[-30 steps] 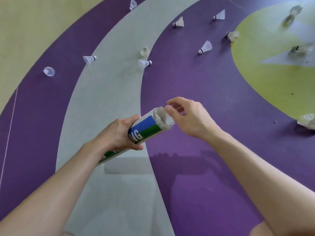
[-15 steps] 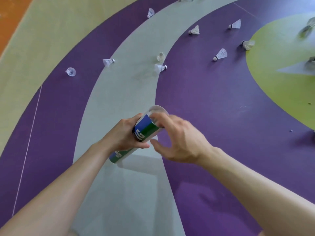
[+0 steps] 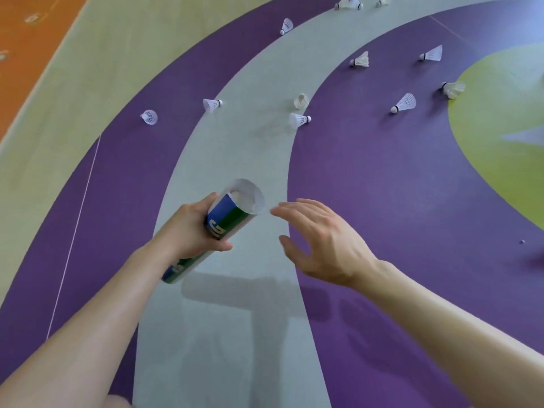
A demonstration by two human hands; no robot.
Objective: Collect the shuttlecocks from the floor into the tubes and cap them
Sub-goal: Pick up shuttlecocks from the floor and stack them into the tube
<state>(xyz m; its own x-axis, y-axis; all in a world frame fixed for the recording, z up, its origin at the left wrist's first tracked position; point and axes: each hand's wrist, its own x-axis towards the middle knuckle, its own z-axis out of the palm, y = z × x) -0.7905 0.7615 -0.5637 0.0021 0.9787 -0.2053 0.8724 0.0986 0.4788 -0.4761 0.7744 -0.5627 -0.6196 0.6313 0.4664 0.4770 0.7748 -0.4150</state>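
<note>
My left hand [image 3: 191, 231] grips a blue, green and white shuttlecock tube [image 3: 226, 222] around its middle, open mouth tilted up and away from me, no cap on it. My right hand [image 3: 321, 242] hovers just right of the tube's mouth, fingers spread, holding nothing. White shuttlecocks lie scattered on the floor ahead: one [image 3: 298, 119] and another [image 3: 300, 101] on the grey band, one [image 3: 212, 103] and one [image 3: 149, 116] to the left, one [image 3: 404, 103] to the right.
The floor is painted in curved purple, grey and pale green bands, with a yellow-green patch [image 3: 500, 136] at right. More shuttlecocks [image 3: 360, 60] [image 3: 432, 53] [image 3: 453, 89] [image 3: 287, 25] lie farther off, and several sit at the top edge [image 3: 348, 2].
My right hand pushed a shuttlecock into the tube's mouth, then let go and drew back to the right, opening. The view has tilted up, showing more floor ahead.
</note>
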